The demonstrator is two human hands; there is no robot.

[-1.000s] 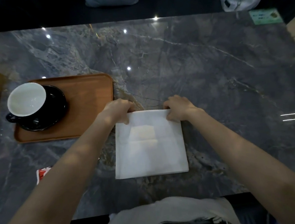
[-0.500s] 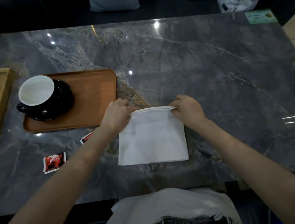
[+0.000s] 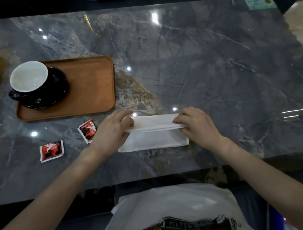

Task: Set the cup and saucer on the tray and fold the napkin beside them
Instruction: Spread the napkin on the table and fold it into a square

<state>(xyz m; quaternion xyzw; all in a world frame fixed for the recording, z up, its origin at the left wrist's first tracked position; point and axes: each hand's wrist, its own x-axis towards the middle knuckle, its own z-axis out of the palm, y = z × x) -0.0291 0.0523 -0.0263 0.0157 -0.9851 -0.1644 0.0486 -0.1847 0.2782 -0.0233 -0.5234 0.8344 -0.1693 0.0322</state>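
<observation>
I see the white napkin [image 3: 154, 132] on the marble tabletop [image 3: 206, 65], right of the wooden tray [image 3: 91, 94]. Left hand [image 3: 112, 134] and right hand [image 3: 197, 125] each pinch an end of its raised far fold, both grips narrow on cloth. Black cup [image 3: 29, 77] sits on black saucer [image 3: 55, 97] on the tray's left half. Two red sachets [image 3: 51, 150] lie near the left hand.

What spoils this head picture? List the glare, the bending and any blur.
Head view: small bright lamp glints dot the glossy table, one just beyond the napkin; the wide lens bows the table's far edge and stretches the forearms; the room is dim, so the black saucer loses detail while the white cup looks washed out; the packets print is too soft to read.
</observation>
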